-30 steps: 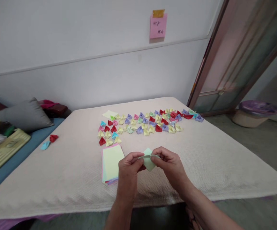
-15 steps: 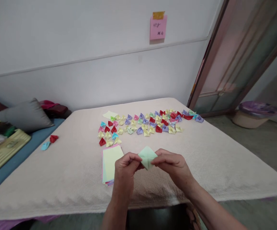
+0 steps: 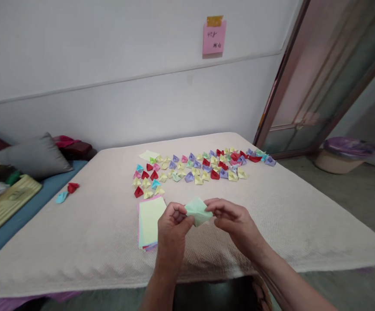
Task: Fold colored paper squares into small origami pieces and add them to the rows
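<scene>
A pale green folded paper [image 3: 198, 211] is held up over the front part of the table, with creases across it. My left hand [image 3: 172, 224] pinches its left corner, thumb in front and fingers curled behind. At its right corner is my right hand [image 3: 234, 218], fingers bent against the upper edge and the thumb lower down near the corner. Partly behind my left wrist lies a stack of coloured paper sheets [image 3: 149, 218], pale yellow on top. Beyond both hands, many small folded paper boats [image 3: 198, 179] in yellow, red, purple, blue and pink sit in rows.
A cream cloth [image 3: 87, 229] covers the table. A red folded piece [image 3: 72, 187] and a light blue one [image 3: 61, 197] lie at the left. A grey cushion [image 3: 45, 157] is beyond the left edge. A pink note [image 3: 214, 39] is taped to the wall. A tub [image 3: 335, 157] stands at right.
The green paper has tilted from an upright diamond to a flatter, slanted shape. My left thumb has moved onto its front, and my right fingers have shifted up along its edge.
</scene>
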A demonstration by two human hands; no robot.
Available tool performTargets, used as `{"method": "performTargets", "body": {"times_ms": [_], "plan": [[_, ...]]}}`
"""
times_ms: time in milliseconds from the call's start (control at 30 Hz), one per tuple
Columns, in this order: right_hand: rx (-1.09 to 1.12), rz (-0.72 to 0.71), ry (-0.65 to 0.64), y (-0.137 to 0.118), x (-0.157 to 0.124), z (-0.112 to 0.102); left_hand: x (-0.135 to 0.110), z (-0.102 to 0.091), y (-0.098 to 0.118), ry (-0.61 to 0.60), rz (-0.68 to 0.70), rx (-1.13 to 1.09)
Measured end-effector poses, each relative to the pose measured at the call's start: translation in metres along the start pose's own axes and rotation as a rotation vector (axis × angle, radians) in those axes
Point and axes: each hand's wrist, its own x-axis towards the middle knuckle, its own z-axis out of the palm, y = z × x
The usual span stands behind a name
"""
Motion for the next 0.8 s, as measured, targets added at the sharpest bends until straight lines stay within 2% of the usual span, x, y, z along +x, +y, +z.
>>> {"method": "performTargets", "body": {"times_ms": [100, 233, 667, 800], "plan": [[0.032, 0.118, 0.039, -0.002, 0.002, 0.000, 0.000, 0.000, 0.001, -0.007, -0.005, -0.010], [-0.097, 0.198, 0.048, 0.000, 0.004, 0.003, -0.002, 0.002, 0.003, -0.015, -0.002, -0.013], [-0.094, 0.203, 0.053, 0.003, 0.004, 0.008, -0.001, 0.004, 0.002, -0.001, -0.032, -0.028], [-0.145, 0.184, 0.096, 0.005, 0.003, 0.012, -0.004, 0.008, 0.000, 0.024, -0.071, -0.081]]}}
